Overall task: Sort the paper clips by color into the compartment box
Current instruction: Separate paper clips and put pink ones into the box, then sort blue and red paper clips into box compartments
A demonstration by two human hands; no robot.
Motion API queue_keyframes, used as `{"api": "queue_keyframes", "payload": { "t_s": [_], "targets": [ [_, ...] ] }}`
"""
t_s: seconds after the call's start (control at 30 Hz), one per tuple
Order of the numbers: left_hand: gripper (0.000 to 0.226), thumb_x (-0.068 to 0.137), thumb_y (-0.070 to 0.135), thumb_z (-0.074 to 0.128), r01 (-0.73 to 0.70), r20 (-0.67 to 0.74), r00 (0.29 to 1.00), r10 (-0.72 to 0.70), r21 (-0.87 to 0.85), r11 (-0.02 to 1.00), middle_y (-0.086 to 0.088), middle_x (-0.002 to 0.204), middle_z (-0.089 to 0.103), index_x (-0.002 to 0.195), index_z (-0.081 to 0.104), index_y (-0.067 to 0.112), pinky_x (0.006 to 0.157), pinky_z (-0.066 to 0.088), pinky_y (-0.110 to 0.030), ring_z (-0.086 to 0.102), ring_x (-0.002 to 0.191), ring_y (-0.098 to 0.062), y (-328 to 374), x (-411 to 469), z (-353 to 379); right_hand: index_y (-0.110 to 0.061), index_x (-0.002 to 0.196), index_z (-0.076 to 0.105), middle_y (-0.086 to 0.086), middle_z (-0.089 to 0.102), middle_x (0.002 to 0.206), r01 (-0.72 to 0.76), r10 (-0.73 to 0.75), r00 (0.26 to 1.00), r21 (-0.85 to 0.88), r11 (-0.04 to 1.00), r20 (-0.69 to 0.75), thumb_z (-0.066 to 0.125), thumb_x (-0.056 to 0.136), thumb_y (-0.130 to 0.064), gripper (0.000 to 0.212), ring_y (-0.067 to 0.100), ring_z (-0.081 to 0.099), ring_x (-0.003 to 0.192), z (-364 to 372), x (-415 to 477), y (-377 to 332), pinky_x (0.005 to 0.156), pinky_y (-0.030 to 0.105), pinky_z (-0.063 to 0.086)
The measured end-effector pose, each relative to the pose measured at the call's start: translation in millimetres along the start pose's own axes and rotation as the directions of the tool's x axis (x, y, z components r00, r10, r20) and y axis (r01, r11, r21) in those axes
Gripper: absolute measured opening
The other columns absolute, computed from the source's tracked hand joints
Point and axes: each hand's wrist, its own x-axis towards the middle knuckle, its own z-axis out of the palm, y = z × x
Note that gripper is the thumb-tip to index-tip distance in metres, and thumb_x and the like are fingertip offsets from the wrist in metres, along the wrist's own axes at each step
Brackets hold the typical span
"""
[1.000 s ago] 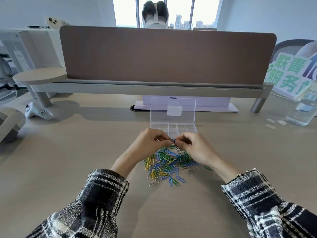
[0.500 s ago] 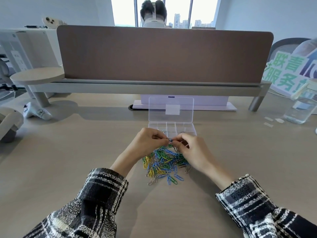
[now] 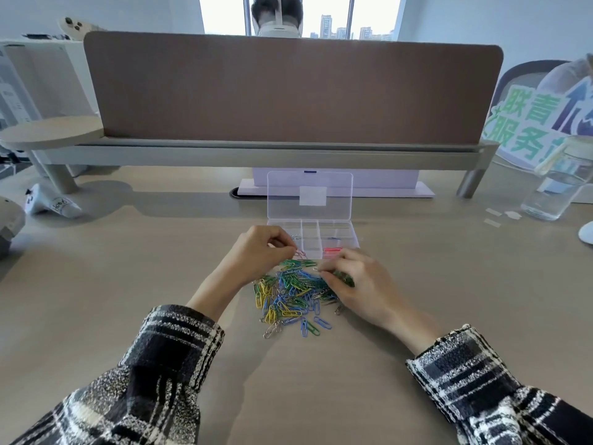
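Paper clips (image 3: 290,293) are lying in a mixed green, blue, yellow and silver heap on the desk (image 3: 128,284), just in front of the compartment box (image 3: 342,231), whose clear lid (image 3: 279,194) is standing open. Half a second ago both hands were meeting over the heap's far edge; now they are parting. The left hand (image 3: 263,252) is pinching a pink clip (image 3: 300,254) between thumb and forefinger at the box's near edge. The right hand (image 3: 362,284) is coming down on the heap's right side, fingers curled; blur is hiding whether they are grasping anything. Red clips (image 3: 332,250) are sitting in a near compartment. At far right, a sign (image 3: 526,123) is showing green characters, 联青 above 服务.
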Motion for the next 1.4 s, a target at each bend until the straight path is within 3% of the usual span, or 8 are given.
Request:
{"api": "queue_keyframes", "payload": {
  "t_s": [0.33,0.47,0.53,0.67,0.9,1.1,1.23,1.4],
  "targets": [
    [0.004,0.081,0.020,0.074,-0.098,0.013,0.995,0.097,0.121,0.988,0.010,0.078,0.071,0.079,0.072,0.024,0.061,0.046,-0.012,0.064,0.078,-0.003,39,44,45,-0.019,0.088,0.073,-0.017,0.056,0.079,-0.128,0.137,0.972,0.062,0.990,-0.189,0.067,0.089,-0.019,0.006,0.000,0.052,0.078,-17,-23,25,0.072,0.008,0.035],
    [0.012,0.079,0.017,0.072,-0.109,0.059,0.993,0.099,0.215,0.970,0.011,0.077,0.071,0.077,0.070,0.029,0.077,0.057,-0.032,0.067,0.079,-0.007,40,53,60,-0.020,0.083,0.071,-0.014,0.056,0.078,-0.165,0.180,0.963,0.086,0.983,-0.203,0.068,0.088,-0.019,0.006,0.000,0.049,0.076,-15,-21,27,0.069,0.007,0.033],
    [0.013,0.079,0.017,0.070,-0.123,0.071,0.992,0.109,0.243,0.962,0.011,0.082,0.071,0.085,0.072,0.028,0.078,0.056,-0.030,0.066,0.082,-0.007,40,51,61,-0.020,0.083,0.071,-0.014,0.056,0.077,-0.175,0.193,0.958,0.100,0.979,-0.213,0.068,0.088,-0.020,0.006,-0.002,0.049,0.077,-15,-21,28,0.069,0.008,0.033],
    [0.015,0.086,0.019,0.064,-0.192,0.041,0.981,0.188,0.275,0.942,0.017,0.094,0.069,0.095,0.072,0.028,0.062,0.039,-0.009,0.055,0.066,0.010,37,36,46,-0.019,0.085,0.072,-0.010,0.060,0.079,-0.179,0.203,0.961,0.135,0.974,-0.190,0.067,0.089,-0.021,0.007,0.004,0.052,0.078,-15,-22,28,0.071,0.017,0.039],
    [0.017,0.091,0.025,0.058,-0.089,-0.100,0.989,0.112,0.208,0.974,0.024,0.090,0.067,0.092,0.068,0.040,0.065,0.047,-0.024,0.053,0.056,0.005,-5,-18,9,-0.018,0.086,0.068,-0.005,0.060,0.079,-0.155,0.146,0.981,-0.061,0.986,-0.127,0.057,0.094,-0.022,0.014,0.015,0.053,0.075,-6,-21,36,0.065,0.036,0.047],
    [0.017,0.094,0.024,0.052,-0.035,-0.310,0.925,0.218,0.503,0.864,0.018,0.096,0.067,0.098,0.066,0.033,0.065,0.048,-0.030,0.056,0.094,-0.009,-48,-47,-7,-0.017,0.089,0.062,0.000,0.064,0.079,-0.156,0.130,0.984,-0.231,0.960,-0.124,0.049,0.094,-0.018,0.014,0.027,0.059,0.069,4,-10,46,0.059,0.043,0.051],
    [0.019,0.095,0.022,0.053,-0.007,-0.347,0.902,0.254,0.579,0.815,0.015,0.095,0.067,0.102,0.069,0.029,0.058,0.048,-0.031,0.057,0.093,-0.014,-58,-47,-5,-0.016,0.089,0.066,0.002,0.070,0.078,-0.171,0.148,0.982,-0.229,0.958,-0.114,0.056,0.092,-0.014,0.010,0.028,0.063,0.069,2,-9,41,0.058,0.038,0.050],
    [0.021,0.096,0.030,0.052,-0.052,-0.262,0.922,0.284,0.646,0.762,0.012,0.094,0.061,0.108,0.070,0.032,0.055,0.050,-0.032,0.061,0.092,-0.014,-57,-46,3,-0.017,0.103,0.069,-0.001,0.072,0.104,-0.066,0.068,0.998,-0.162,0.985,0.005,0.055,0.096,-0.017,0.016,0.021,0.065,0.094,8,0,24,0.075,0.032,0.051]
  ]
}}
